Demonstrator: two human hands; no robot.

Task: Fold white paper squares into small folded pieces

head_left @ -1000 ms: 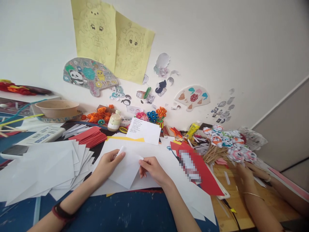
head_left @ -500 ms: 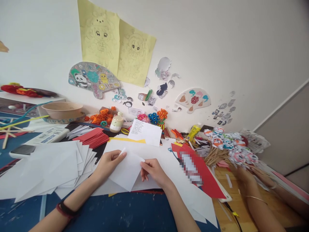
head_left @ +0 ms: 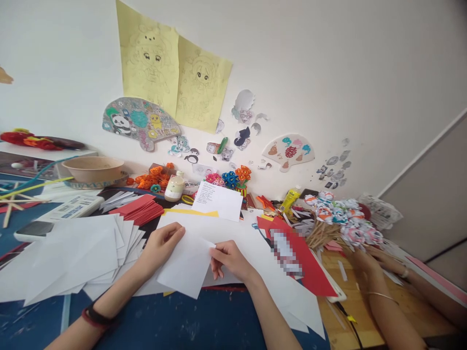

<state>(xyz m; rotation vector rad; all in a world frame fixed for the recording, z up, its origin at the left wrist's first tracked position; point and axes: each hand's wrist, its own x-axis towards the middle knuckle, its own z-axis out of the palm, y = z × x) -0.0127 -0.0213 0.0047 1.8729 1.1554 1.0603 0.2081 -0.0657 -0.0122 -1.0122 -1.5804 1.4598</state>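
Note:
A white sheet of paper [head_left: 188,267] is held up between my two hands, above larger white paper on the blue table. My left hand [head_left: 164,245] pinches its upper left edge between thumb and fingers. At the upper right corner, my right hand [head_left: 228,260] grips the sheet between thumb and forefinger, the other fingers curled beneath. Left of my left hand lies a fanned stack of white sheets [head_left: 76,253]. Behind the hands stands a white card with handwriting [head_left: 219,201]. A large white sheet [head_left: 277,291] spreads under and right of my right hand.
Red paper strips [head_left: 140,209], a glue bottle [head_left: 174,187] and a beige bowl [head_left: 94,168] stand behind on the left. Red sheets [head_left: 317,272] lie right. Further right, a co-worker's hands [head_left: 368,265] are near paper flowers [head_left: 343,214] on a wooden table [head_left: 335,325].
The held sheet has turned slightly; its lower left corner now shows further left and lower. My left hand's grip has moved slightly. The view has shifted a little.

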